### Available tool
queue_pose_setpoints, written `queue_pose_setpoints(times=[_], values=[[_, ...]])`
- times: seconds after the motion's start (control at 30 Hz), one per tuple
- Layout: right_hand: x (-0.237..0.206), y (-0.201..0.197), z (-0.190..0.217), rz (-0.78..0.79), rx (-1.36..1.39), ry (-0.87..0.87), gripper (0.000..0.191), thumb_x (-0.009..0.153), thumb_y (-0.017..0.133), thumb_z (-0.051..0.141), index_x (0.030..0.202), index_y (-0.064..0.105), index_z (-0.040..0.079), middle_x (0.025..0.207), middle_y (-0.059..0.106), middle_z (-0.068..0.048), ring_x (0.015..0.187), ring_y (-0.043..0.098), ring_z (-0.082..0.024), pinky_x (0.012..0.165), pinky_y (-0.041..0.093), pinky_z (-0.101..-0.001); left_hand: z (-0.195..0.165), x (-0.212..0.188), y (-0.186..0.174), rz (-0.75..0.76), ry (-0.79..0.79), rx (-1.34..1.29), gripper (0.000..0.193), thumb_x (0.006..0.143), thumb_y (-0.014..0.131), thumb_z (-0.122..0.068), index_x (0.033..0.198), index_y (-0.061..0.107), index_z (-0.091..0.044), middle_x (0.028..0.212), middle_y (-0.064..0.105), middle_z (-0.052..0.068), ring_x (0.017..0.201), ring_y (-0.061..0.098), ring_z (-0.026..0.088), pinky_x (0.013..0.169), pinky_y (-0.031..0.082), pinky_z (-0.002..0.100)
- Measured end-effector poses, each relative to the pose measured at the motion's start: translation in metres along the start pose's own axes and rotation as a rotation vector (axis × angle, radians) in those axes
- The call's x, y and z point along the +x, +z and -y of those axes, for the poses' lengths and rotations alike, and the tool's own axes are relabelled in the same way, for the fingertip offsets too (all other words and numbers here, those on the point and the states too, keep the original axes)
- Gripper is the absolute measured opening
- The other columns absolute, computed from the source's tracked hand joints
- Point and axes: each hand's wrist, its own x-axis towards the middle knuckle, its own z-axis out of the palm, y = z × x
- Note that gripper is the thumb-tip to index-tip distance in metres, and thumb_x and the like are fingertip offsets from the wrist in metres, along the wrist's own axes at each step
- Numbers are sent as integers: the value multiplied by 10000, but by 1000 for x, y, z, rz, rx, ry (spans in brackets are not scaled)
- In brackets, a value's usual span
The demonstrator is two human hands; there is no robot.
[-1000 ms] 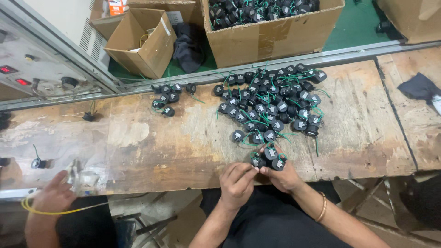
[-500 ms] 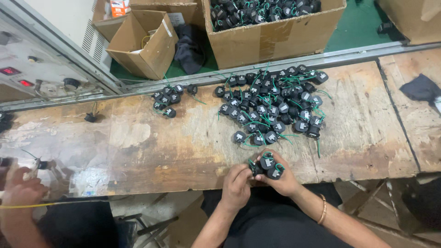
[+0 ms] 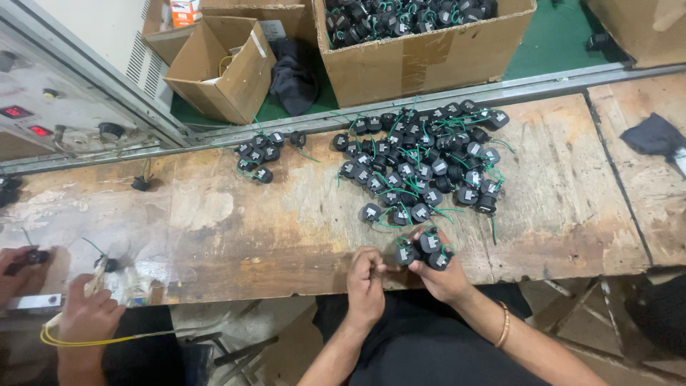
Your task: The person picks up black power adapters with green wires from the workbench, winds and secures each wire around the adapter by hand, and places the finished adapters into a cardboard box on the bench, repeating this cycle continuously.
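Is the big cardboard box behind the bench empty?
No, the big cardboard box is filled with small black parts with green wires.

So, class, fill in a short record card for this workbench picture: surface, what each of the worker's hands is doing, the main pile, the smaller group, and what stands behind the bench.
Surface: worn wooden bench
Right hand: holds a clutch of small black parts with green wires
Left hand: closed, fingers pinched beside that clutch
Main pile: many black parts with green wires, beyond the hands
Smaller group: a few black parts, apart to the left
Behind: cardboard box full of similar parts
Neighbour: another person's hand at the left edge
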Motion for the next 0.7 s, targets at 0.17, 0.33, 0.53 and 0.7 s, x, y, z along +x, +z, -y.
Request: queue_pose_setpoints(times=[0.17, 0.33, 0.53, 0.7], values=[[2, -2, 3, 15, 156, 120, 535, 861, 805, 32, 1271, 465, 83, 1197, 561, -90, 1060, 612, -217, 852, 584, -458, 8, 2, -36, -216, 113, 109, 112, 987, 536, 66, 1013, 548, -42, 1032, 596, 65, 946, 605, 158, 861, 549, 295], [3, -1, 8, 67, 172, 164, 543, 853, 828, 54, 1265, 474, 72, 1209, 551, -89, 1088, 614, -218, 834, 599, -463, 9, 35, -80, -335, 13, 392, 163, 961, 576, 87, 1056, 656, -18, 1059, 697, 100, 996, 669, 214, 896, 542, 324], [3, 1, 11, 55, 186, 172, 538, 845, 816, 42, 1264, 480, 73, 1207, 566, -90, 1089, 629, -212, 829, 600, -456, -12, 82, -53, -49, 256, 633, 243, 857, 680, 8, 1073, 753, -76, 1216, 699, 103, 1126, 653, 288, 937, 539, 397], [2, -5, 10, 9, 268, 210, 538, 855, 797, 39, 1282, 473, 87, 1178, 584, -97, 1064, 665, -232, 822, 606, -450, -22, 88, -24, 121, 235, 722, 223, 744, 782, -76, 966, 787, -98, 1139, 752, 59, 1106, 664, 295, 908, 524, 434]])
